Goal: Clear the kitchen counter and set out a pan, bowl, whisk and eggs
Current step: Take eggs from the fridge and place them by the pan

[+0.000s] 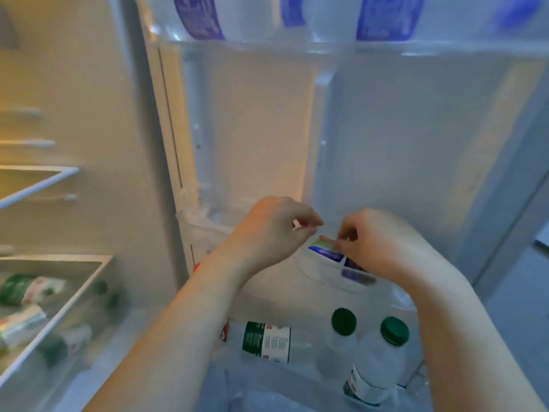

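Note:
Both my hands are inside an open fridge door, over a clear door shelf (323,281). A small pack with a blue and multicoloured label (325,249) lies in that shelf. My right hand (383,245) pinches the pack's right edge. Just left of the pack and a little above it, my left hand (273,230) has thumb and fingertips pressed together, with nothing visible in them. No pan, bowl, whisk or eggs are in view.
In the lower door shelf, two clear bottles with green caps (343,321) (394,330) stand beside a tilted bottle (267,341). Large bottles with blue labels (389,19) fill the top door shelf. Left, glass fridge shelves (59,288) hold several lying bottles.

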Demonstrator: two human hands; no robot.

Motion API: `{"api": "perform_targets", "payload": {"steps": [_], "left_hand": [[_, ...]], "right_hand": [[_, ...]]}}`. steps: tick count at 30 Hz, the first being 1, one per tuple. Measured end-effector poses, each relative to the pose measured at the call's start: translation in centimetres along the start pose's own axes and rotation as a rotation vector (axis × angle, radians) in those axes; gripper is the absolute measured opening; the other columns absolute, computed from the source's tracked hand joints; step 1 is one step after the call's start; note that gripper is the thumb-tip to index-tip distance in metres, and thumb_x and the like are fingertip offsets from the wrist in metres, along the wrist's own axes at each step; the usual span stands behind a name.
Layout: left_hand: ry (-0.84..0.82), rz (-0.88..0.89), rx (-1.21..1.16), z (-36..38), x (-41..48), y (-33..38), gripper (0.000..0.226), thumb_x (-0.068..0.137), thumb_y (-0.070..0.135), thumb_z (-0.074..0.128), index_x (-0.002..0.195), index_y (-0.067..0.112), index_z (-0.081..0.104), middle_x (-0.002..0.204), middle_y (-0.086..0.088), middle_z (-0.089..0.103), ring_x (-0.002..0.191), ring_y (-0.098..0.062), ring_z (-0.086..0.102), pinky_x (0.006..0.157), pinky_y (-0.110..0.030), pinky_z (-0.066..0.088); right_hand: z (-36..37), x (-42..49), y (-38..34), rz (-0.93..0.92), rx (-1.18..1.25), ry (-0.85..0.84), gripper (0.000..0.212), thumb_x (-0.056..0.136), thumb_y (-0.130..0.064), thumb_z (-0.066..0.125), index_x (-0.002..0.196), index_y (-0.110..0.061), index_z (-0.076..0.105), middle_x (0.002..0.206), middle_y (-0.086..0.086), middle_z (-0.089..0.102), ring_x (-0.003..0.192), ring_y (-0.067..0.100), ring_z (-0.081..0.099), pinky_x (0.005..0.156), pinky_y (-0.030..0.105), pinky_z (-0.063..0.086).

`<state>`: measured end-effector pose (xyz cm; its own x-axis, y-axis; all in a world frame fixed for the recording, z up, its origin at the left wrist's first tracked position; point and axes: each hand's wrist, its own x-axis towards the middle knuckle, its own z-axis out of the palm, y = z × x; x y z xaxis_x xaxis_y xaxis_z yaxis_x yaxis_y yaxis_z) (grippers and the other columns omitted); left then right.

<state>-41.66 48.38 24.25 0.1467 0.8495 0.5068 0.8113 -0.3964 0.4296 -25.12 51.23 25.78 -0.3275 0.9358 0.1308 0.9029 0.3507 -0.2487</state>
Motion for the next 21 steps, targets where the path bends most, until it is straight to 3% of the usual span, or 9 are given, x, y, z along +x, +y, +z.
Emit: {"api": "perform_targets", "payload": {"steps": [3, 7, 9, 14, 17, 21], "left_hand": [[-0.169, 0.047, 0.129, 0.0, 1.0, 1.2, 0.024, 0.086, 0.028, 0.067, 0.109, 0.025, 0.071, 0.104, 0.004, 0.066, 0.090, -0.005, 0.052, 0.072, -0.009, 0.027], [-0.348, 0.117, 0.357, -0.2, 2.3, 2.1, 0.036, 0.087, 0.031, 0.064, 0.123, 0.028, 0.062, 0.122, 0.006, 0.063, 0.114, -0.015, 0.052, 0.089, -0.023, 0.036], [-0.414, 0.158, 0.458, -0.1, 2.7, 2.3, 0.043, 0.087, 0.029, 0.065, 0.129, 0.026, 0.057, 0.127, 0.004, 0.060, 0.118, -0.018, 0.051, 0.089, -0.026, 0.038], [-0.520, 0.196, 0.604, 0.7, 3.7, 2.9, 0.033, 0.082, 0.019, 0.067, 0.115, 0.019, 0.063, 0.108, -0.005, 0.066, 0.098, -0.029, 0.061, 0.077, -0.032, 0.050], [-0.552, 0.198, 0.635, 0.9, 3.9, 3.2, 0.024, 0.081, 0.019, 0.069, 0.105, 0.018, 0.065, 0.097, -0.004, 0.066, 0.084, -0.027, 0.060, 0.063, -0.028, 0.042], [-0.565, 0.164, 0.614, 1.3, 4.0, 3.3, 0.037, 0.079, 0.019, 0.073, 0.114, 0.019, 0.065, 0.106, -0.001, 0.067, 0.093, -0.024, 0.063, 0.067, -0.026, 0.042]], "right_hand": [[-0.7, -0.5, 0.3, 0.049, -0.052, -0.027, 0.032, 0.085, -0.051, 0.059, 0.078, -0.021, 0.069, 0.077, 0.000, 0.069, 0.076, 0.020, 0.064, 0.068, 0.031, 0.051], [-0.9, -0.9, 0.3, 0.086, -0.062, -0.122, 0.034, 0.080, -0.053, 0.064, 0.082, -0.019, 0.070, 0.078, 0.001, 0.070, 0.074, 0.018, 0.064, 0.065, 0.029, 0.048], [-1.0, -1.0, 0.4, 0.112, -0.061, -0.157, 0.036, 0.078, -0.053, 0.066, 0.085, -0.018, 0.072, 0.081, 0.002, 0.071, 0.077, 0.019, 0.064, 0.067, 0.028, 0.049], [-1.0, -1.3, 0.5, 0.150, 0.004, -0.170, 0.033, 0.072, -0.049, 0.071, 0.080, -0.017, 0.075, 0.080, 0.006, 0.072, 0.069, 0.019, 0.057, 0.062, 0.027, 0.045], [-0.9, -1.4, 0.6, 0.192, 0.059, -0.165, 0.029, 0.072, -0.045, 0.073, 0.073, -0.016, 0.074, 0.071, 0.006, 0.070, 0.061, 0.015, 0.049, 0.057, 0.025, 0.040], [-0.5, -1.4, 0.8, 0.238, 0.102, -0.148, 0.031, 0.072, -0.043, 0.075, 0.077, -0.013, 0.074, 0.074, 0.009, 0.068, 0.063, 0.015, 0.046, 0.056, 0.025, 0.037]]}}
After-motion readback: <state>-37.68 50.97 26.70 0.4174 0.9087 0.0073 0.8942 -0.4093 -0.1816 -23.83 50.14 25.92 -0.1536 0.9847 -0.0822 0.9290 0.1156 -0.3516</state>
